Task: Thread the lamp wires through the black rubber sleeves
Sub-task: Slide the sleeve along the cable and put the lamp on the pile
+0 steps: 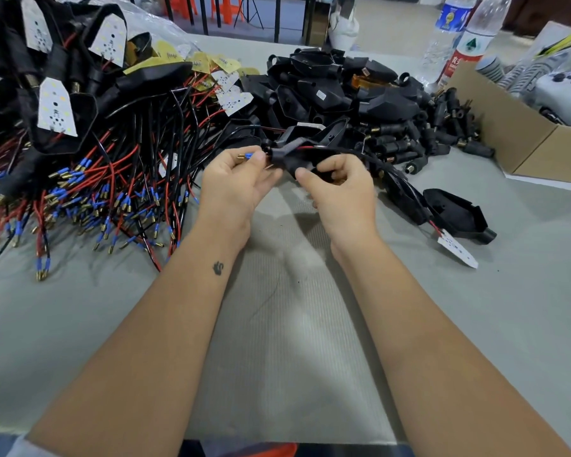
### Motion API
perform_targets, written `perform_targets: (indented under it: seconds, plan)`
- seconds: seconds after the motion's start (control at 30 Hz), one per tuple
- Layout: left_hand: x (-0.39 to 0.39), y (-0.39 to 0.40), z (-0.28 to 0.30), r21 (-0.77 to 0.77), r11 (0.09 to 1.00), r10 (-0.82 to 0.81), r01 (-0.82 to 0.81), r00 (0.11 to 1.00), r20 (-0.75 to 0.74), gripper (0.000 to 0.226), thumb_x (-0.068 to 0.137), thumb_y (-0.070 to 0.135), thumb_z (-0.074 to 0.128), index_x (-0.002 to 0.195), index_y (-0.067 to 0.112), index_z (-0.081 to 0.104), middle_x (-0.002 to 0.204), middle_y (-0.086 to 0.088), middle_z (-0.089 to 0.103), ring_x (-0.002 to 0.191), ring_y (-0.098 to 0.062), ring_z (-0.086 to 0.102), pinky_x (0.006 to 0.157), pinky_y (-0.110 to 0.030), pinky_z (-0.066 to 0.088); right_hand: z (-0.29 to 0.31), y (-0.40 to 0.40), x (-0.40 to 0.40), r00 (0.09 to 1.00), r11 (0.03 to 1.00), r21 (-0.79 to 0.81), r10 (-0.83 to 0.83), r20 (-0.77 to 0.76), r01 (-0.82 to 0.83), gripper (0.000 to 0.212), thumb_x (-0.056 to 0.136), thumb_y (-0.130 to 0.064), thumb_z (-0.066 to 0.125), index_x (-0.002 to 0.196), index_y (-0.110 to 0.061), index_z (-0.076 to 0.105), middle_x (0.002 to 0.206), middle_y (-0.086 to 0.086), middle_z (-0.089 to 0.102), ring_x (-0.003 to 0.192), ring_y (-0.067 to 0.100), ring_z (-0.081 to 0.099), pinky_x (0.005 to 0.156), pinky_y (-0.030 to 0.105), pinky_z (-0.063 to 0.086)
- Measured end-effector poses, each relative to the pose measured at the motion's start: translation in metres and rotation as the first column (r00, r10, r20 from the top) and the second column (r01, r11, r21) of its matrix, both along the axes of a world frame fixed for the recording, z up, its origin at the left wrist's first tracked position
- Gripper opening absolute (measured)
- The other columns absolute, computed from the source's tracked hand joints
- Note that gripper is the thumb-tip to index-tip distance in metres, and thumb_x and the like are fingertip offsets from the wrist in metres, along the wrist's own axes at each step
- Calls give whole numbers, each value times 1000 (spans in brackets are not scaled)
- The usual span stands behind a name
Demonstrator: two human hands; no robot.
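My left hand pinches the blue and brass terminal ends of the lamp wires just above the grey table. My right hand grips a black lamp housing, whose tube end points toward the wire tips. A red and a black wire run out of the housing to the right. Between the wire tips and the housing sits a small dark part; I cannot tell if it is a rubber sleeve. Loose black rubber sleeves lie in a heap at the right.
A big pile of wired lamps with red and black leads covers the left. Black housings are stacked at the back centre. One assembled lamp lies right of my hands. A cardboard box and water bottles stand far right.
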State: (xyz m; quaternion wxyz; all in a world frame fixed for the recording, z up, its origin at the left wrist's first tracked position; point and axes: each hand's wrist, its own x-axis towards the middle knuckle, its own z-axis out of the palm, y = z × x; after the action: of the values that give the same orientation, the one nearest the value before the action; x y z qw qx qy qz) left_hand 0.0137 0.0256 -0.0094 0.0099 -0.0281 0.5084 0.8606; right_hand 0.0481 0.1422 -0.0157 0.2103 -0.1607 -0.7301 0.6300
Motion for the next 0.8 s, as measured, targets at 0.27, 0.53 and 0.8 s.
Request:
perform_targets:
  seconds: [0.27, 0.53, 0.8]
  plan:
    - [0, 0, 2, 116, 993, -31, 21, 996, 81, 12, 101, 0, 43, 92, 4, 49, 71, -11, 71, 65, -16, 72, 60, -20, 56, 4, 3, -2, 979, 832, -529, 75, -187, -165, 48, 87, 5, 68, 127, -5, 42, 117, 21, 64, 79, 20, 69, 72, 28, 57]
    - [2, 5, -5, -406, 914, -51, 9, 994, -92, 16, 97, 2, 51, 85, 11, 54, 72, -3, 66, 54, -1, 60, 55, -17, 52, 10, 10, 2, 930, 733, -586, 184, -318, -345, 24, 94, 6, 57, 117, -1, 55, 83, 3, 64, 72, 12, 62, 69, 18, 53]
    - [2, 2, -10, -634, 764, -69, -118, 963, -262, 24, 94, 6, 53, 85, 25, 62, 71, 7, 62, 62, -9, 57, 62, -29, 46, 12, 8, 4, 935, 753, -566, 189, -301, -335, 25, 94, 3, 58, 115, -7, 50, 93, 8, 63, 67, 13, 60, 60, 20, 49]
